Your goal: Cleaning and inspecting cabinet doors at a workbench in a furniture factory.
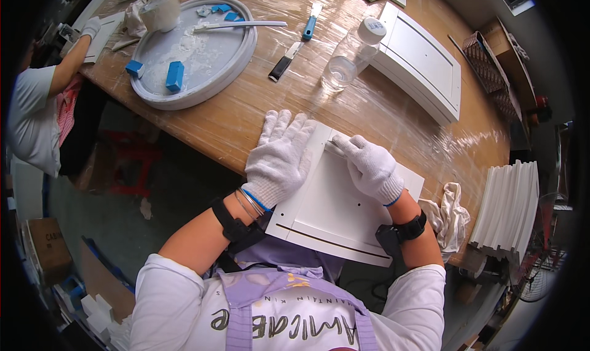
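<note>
A white framed panel [332,185] with a recessed middle, small dark holes and a dark groove along its near end lies in front of me, partly over the table's front edge. My left hand [279,157], in a white knit glove, rests flat on the panel's left frame with its fingers stretched out. My right hand [369,162], also gloved, has its fingers drawn together, their tips against the panel's recess near the far left inner corner. Whatever those fingertips may hold is too small or hidden to make out.
On the plastic-covered table [283,105] stand a round grey tray [160,99] with blue blocks and white paste, a scraper [312,22], a black-handled blade [284,62] and a clear bottle [347,59]. White panels [418,56], a cloth [452,219] and a co-worker [40,105] are around.
</note>
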`<state>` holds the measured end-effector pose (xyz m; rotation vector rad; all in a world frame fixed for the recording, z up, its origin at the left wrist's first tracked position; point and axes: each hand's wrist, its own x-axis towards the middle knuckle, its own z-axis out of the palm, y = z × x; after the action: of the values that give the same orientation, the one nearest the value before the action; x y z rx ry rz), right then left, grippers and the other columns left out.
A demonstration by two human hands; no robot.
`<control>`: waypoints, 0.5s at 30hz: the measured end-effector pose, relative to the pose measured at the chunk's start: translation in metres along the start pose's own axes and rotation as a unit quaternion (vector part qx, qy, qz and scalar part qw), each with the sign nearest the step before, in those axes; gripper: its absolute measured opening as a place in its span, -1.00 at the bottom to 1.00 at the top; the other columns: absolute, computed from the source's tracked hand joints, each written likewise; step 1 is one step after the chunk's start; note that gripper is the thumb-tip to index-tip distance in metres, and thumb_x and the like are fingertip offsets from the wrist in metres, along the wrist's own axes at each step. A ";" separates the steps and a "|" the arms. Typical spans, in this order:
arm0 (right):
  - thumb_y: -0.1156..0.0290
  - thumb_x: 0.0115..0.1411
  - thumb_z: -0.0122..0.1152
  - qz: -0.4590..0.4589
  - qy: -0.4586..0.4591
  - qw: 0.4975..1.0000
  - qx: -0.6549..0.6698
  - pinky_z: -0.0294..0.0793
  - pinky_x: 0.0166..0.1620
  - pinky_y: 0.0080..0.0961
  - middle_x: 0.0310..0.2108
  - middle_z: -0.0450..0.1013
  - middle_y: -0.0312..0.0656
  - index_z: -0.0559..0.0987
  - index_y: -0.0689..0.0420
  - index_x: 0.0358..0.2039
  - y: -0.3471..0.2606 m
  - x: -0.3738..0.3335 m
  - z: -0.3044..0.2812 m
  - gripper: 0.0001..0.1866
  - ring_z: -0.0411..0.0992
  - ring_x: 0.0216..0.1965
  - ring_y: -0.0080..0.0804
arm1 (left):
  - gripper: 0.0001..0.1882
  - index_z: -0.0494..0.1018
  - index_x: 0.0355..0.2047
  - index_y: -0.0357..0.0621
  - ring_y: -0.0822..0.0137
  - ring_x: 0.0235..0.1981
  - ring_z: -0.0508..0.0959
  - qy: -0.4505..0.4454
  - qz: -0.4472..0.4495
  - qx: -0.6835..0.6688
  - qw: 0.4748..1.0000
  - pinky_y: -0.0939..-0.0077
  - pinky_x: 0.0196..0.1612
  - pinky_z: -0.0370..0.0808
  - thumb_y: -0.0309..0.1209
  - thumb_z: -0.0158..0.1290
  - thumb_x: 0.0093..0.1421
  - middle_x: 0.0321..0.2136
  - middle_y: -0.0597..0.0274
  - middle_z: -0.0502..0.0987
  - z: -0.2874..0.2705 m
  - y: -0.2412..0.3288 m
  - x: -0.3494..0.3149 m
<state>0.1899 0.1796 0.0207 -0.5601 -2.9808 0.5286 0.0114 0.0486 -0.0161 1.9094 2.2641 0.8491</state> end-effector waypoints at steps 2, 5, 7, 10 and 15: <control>0.54 0.08 0.01 0.013 0.008 1.000 -0.027 0.51 -0.34 -0.31 -0.31 0.42 -0.12 0.44 0.02 0.11 -0.004 0.003 0.003 -0.48 0.49 -0.36 -0.12 | -0.53 0.37 0.14 -0.13 -0.15 0.26 0.22 0.001 0.002 -0.002 1.000 0.02 0.36 0.02 -0.29 -0.04 0.22 0.17 -0.04 0.35 0.000 0.000 0.000; 0.55 0.08 0.01 -0.005 -0.007 0.999 -0.051 0.51 -0.33 -0.31 -0.30 0.43 -0.12 0.45 0.03 0.08 -0.003 0.002 0.006 -0.51 0.50 -0.35 -0.11 | -0.54 0.37 0.14 -0.13 -0.15 0.26 0.22 -0.005 -0.002 0.006 1.000 0.01 0.36 0.02 -0.29 -0.05 0.23 0.17 -0.04 0.35 0.000 0.000 0.000; 0.55 0.08 0.01 -0.035 -0.027 0.998 -0.053 0.52 -0.32 -0.31 -0.30 0.43 -0.12 0.45 0.04 0.07 0.000 0.001 0.005 -0.52 0.50 -0.34 -0.11 | -0.54 0.37 0.13 -0.13 -0.15 0.26 0.22 -0.001 -0.002 0.005 1.000 0.01 0.36 0.02 -0.30 -0.05 0.23 0.17 -0.04 0.35 0.001 -0.002 0.000; 0.55 0.08 0.00 -0.021 0.017 0.999 0.027 0.52 -0.31 -0.31 -0.28 0.43 -0.13 0.45 0.04 0.08 -0.001 0.001 0.005 -0.51 0.50 -0.33 -0.12 | -0.54 0.37 0.13 -0.13 -0.15 0.27 0.22 -0.002 -0.004 -0.002 1.000 0.02 0.36 0.01 -0.31 -0.05 0.22 0.17 -0.05 0.35 0.001 0.000 0.000; 0.56 0.07 0.02 -0.033 -0.022 0.997 -0.072 0.52 -0.30 -0.33 -0.26 0.43 -0.12 0.42 0.01 0.13 -0.005 -0.003 0.010 -0.46 0.49 -0.27 -0.12 | -0.52 0.35 0.15 -0.12 -0.15 0.27 0.21 -0.011 -0.005 -0.001 1.000 0.02 0.37 -0.01 -0.32 -0.04 0.21 0.18 -0.04 0.34 0.000 -0.001 0.001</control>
<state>0.1897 0.1712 0.0127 -0.4636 -3.0851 0.3270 0.0106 0.0496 -0.0161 1.8950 2.2565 0.8246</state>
